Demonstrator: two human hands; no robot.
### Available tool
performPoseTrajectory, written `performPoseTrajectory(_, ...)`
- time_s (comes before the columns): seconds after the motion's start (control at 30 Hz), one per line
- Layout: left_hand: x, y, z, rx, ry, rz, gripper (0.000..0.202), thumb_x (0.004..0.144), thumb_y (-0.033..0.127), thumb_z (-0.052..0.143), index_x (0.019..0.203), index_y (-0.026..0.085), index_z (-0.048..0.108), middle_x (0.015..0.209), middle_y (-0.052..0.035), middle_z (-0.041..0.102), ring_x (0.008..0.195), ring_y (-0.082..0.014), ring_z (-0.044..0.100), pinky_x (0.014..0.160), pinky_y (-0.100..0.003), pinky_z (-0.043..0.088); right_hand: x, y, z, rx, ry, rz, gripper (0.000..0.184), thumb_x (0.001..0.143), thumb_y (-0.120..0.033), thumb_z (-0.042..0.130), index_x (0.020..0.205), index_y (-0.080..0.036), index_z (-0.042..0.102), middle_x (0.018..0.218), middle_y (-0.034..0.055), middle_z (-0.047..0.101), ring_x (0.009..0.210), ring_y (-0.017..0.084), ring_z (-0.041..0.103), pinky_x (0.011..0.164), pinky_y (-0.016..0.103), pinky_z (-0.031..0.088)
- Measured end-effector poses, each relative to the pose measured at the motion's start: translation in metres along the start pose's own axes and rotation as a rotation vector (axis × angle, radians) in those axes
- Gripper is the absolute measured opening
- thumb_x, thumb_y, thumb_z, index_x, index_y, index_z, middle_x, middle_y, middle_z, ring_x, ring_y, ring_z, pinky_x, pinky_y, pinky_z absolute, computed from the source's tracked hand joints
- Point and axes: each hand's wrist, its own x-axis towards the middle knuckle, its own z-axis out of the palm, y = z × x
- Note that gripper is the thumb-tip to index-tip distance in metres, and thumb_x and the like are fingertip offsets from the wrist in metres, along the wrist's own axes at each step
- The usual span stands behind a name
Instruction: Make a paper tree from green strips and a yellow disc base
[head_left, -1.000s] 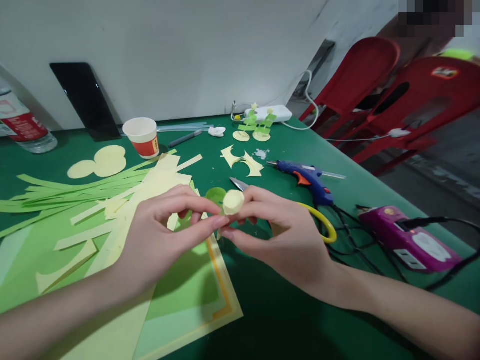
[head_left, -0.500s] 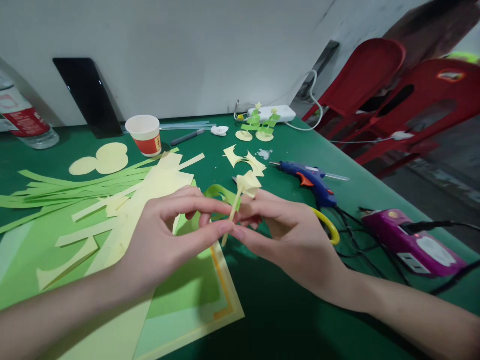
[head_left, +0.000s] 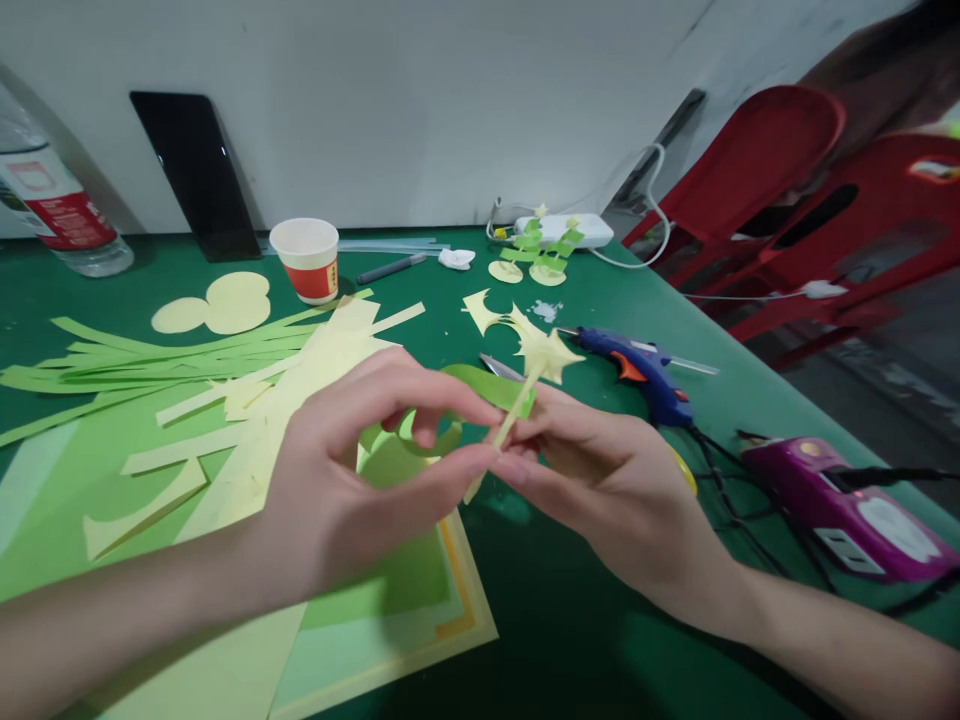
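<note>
hands [head_left: 615, 480] over scissors [head_left: 501, 368], near glue gun [head_left: 658, 385]

Bottle [head_left: 67, 205] I see cropped at left, likely scissors [head_left: 501, 367] mostly hidden behind the right hand [head_left: 607, 465], nearer red chair [head_left: 904, 225] cut off at right

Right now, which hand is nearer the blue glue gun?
Right. The right hand is just on the near side of the glue gun; the left hand is farther off, to its left.

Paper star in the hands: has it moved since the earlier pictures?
Yes: judged against the blue glue gun, the star appears shifted up and right, towards it.
</note>
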Motion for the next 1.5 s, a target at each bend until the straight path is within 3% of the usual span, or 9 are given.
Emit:
performPoseTrajectory(0.17,0.005,0.001,-0.005,0.169,-0.086,0.19,0.015,0.077,0.012,0.064,0.081,0.026,0.068,0.064,0.0015,0.05,0.061,-0.0117,0.047,0.055,-0.026,0.041,-0.001,0.0,-0.001,-0.023,-0.026,-0.034,0.008,0.077,-0.017,0.059,0.07,-0.021,0.059,0.069,-0.0007,0.058,0.061,0.009,0.05,0.053,0.021,0.042)
performPoseTrajectory(0.33,0.005,0.004,-0.008,0.351,-0.251,0.378,0.01,0.076,0.019,0.065,0.08,0.028,0.068,0.071,0.0005,0.062,0.065,-0.0141,0.052,0.065,-0.031,0.041,0.001,-0.003,-0.001,-0.032,0.017,-0.009,0.011,0.076,-0.02,0.061,0.065,-0.019,0.057,0.064,-0.0007,0.056,0.058,0.009,0.049,0.05,0.022,0.04)
performPoseTrajectory(0.47,0.001,0.009,-0.008,0.433,-0.245,0.31,0.007,0.076,0.031,0.066,0.069,0.03,0.066,0.057,0.0046,0.059,0.055,-0.0129,0.048,0.067,-0.03,0.04,0.003,-0.003,-0.001,-0.063,0.099,0.0,0.014,0.073,-0.02,0.063,0.062,-0.019,0.056,0.062,-0.0011,0.055,0.057,0.009,0.048,0.049,0.022,0.039)
performPoseTrajectory(0.57,0.002,0.01,-0.01,0.416,-0.338,0.395,0.005,0.077,0.029,0.066,0.076,0.033,0.066,0.062,0.0053,0.063,0.059,-0.0126,0.049,0.069,-0.029,0.039,0.004,-0.003,0.0,-0.093,0.124,-0.011,0.013,0.071,-0.018,0.064,0.061,-0.019,0.056,0.062,-0.0009,0.056,0.057,0.01,0.047,0.05,0.023,0.039)
performPoseTrajectory(0.63,0.003,0.008,-0.01,0.385,-0.325,0.375,0.008,0.074,0.024,0.069,0.077,0.03,0.065,0.071,0.0041,0.064,0.065,-0.0129,0.051,0.07,-0.029,0.039,0.003,-0.002,0.0,-0.107,0.12,-0.021,0.012,0.071,-0.018,0.064,0.061,-0.02,0.057,0.061,-0.001,0.056,0.057,0.01,0.048,0.05,0.023,0.039)
performPoseTrajectory(0.7,0.002,0.005,-0.009,0.295,-0.237,0.303,0.014,0.072,0.018,0.071,0.078,0.026,0.061,0.076,0.0028,0.063,0.068,-0.0131,0.052,0.069,-0.029,0.04,0.003,-0.002,0.0,-0.109,0.122,-0.039,0.012,0.071,-0.018,0.064,0.061,-0.02,0.058,0.061,-0.0014,0.056,0.057,0.01,0.048,0.05,0.023,0.039)
performPoseTrajectory(0.9,0.0,-0.003,-0.001,0.099,-0.011,0.098,0.024,0.069,0.023,0.074,0.087,0.025,0.057,0.082,0.0014,0.058,0.077,-0.0149,0.052,0.07,-0.029,0.042,-0.001,0.0,-0.001,-0.108,0.113,-0.088,0.009,0.071,-0.016,0.065,0.065,-0.02,0.059,0.063,-0.0018,0.057,0.057,0.009,0.05,0.051,0.022,0.041)
performPoseTrajectory(1.2,0.003,-0.003,-0.003,0.148,-0.043,0.1,0.019,0.072,0.016,0.07,0.087,0.027,0.066,0.08,0.0015,0.06,0.075,-0.0139,0.052,0.064,-0.029,0.042,-0.001,0.002,0.002,-0.09,0.082,-0.125,0.012,0.07,-0.01,0.063,0.067,-0.019,0.057,0.066,-0.0024,0.054,0.057,0.007,0.05,0.05,0.02,0.043)
performPoseTrajectory(1.5,0.005,-0.004,-0.001,0.129,-0.009,0.15,0.014,0.071,0.009,0.069,0.074,0.023,0.066,0.068,0.0017,0.058,0.066,-0.0137,0.048,0.058,-0.031,0.038,-0.002,0.005,0.004,-0.131,0.084,-0.195,0.013,0.07,-0.007,0.062,0.068,-0.019,0.056,0.065,-0.0029,0.051,0.059,0.007,0.05,0.053,0.019,0.044)
